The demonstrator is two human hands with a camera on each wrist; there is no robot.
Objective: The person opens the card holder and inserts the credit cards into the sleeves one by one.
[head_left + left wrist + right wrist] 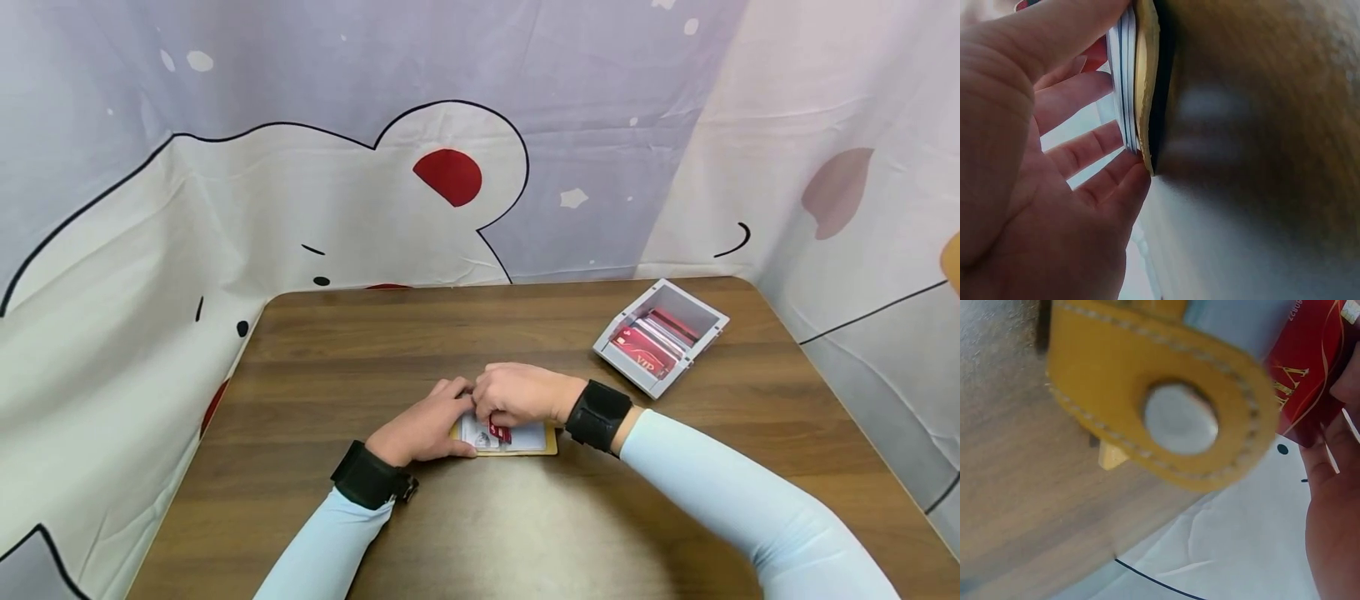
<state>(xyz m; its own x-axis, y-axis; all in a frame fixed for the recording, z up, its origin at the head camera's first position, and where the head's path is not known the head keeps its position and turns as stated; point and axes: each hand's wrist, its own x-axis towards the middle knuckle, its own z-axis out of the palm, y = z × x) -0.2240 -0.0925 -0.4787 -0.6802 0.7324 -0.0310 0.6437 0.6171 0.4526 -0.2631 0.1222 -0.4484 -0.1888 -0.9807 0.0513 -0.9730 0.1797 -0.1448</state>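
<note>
A yellow leather card holder [552,442] with clear sleeves [531,437] lies opened out on the table. My left hand [427,425] grips its left side, thumb at the near edge and fingers at the far edge. In the left wrist view, the stacked sleeves [1124,75] show edge-on beside the yellow cover [1146,81]. My right hand [525,393] pinches a red VIP card [1304,356] over the sleeves; the fingers partly cover it. The holder's strap with a round metal snap [1182,419] stands close to the right wrist camera.
A grey box [716,323] stands at the back right of the wooden table [337,333], its lid side hard to make out. Several cards, among them a red VIP card [643,350], lie in it. A patterned cloth [300,192] hangs behind the table.
</note>
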